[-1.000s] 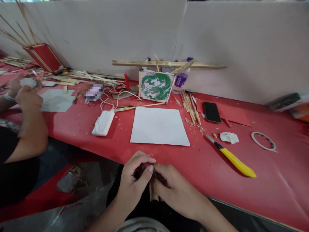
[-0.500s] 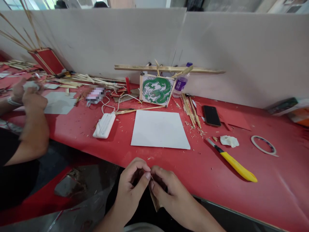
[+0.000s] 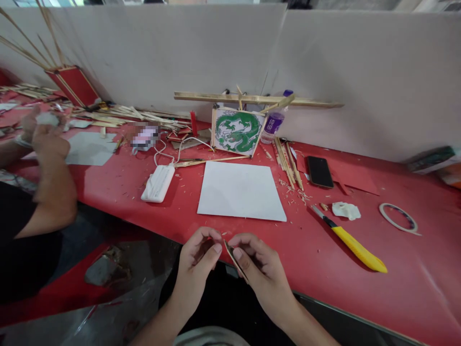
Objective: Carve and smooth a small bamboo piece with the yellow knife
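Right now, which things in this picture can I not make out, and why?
Head view only:
The thin strip: its lower end is hidden behind the right hand.
The left hand: its curled fingers hide whether it grips the strip.
The pink-white object: blurred out.
The bottle: mostly behind the dragon panel; label too small.
The box: cut off by the right edge.

head camera, looking forward-down over red table (image 3: 360, 288), close.
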{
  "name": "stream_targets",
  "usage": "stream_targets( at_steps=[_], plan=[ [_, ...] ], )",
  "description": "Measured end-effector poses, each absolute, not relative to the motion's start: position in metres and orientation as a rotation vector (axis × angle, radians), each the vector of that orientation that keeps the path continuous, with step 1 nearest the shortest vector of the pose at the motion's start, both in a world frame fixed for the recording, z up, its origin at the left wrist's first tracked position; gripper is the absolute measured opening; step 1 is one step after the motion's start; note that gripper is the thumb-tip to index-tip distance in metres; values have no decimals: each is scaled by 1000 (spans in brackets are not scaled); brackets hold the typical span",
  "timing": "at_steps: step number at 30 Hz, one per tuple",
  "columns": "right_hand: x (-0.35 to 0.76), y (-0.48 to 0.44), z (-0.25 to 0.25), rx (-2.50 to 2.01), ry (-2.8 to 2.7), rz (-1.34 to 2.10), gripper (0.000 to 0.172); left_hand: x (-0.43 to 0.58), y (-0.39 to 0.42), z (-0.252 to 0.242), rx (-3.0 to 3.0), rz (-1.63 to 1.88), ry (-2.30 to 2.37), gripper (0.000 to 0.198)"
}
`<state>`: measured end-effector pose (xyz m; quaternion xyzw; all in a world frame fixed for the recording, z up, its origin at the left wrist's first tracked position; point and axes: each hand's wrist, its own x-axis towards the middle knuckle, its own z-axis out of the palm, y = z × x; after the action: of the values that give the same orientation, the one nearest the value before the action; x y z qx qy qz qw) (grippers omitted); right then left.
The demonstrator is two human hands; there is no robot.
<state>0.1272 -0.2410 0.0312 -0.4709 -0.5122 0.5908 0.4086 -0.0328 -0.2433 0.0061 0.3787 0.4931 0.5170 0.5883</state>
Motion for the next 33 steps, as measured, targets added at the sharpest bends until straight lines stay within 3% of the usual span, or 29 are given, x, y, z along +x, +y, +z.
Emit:
stream_targets(
  at_steps=[6, 13, 16, 23, 29, 33],
  plan=[
    [130, -240, 35, -1148, -1337, 1416, 20, -31, -240, 11, 886, 1160, 1075, 25],
    [137, -239, 39, -1121, -1233, 1676, 34, -30, -240, 11, 821, 1210, 971, 22],
    [139, -237, 41, -1123, -1297, 1632, 30, -28, -240, 11, 809, 1240, 963, 21],
    [161, -194, 42, -1334, -1627, 1129, 30, -36, -191, 17, 921, 1449, 917, 17],
    [189, -98, 27, -1549, -2005, 496, 31, -29, -66, 50, 1015, 1849, 740, 5],
    [190, -48, 20, -1632, -2230, 285, 25, 3, 20, 45, 1159, 1767, 739, 7]
  ],
)
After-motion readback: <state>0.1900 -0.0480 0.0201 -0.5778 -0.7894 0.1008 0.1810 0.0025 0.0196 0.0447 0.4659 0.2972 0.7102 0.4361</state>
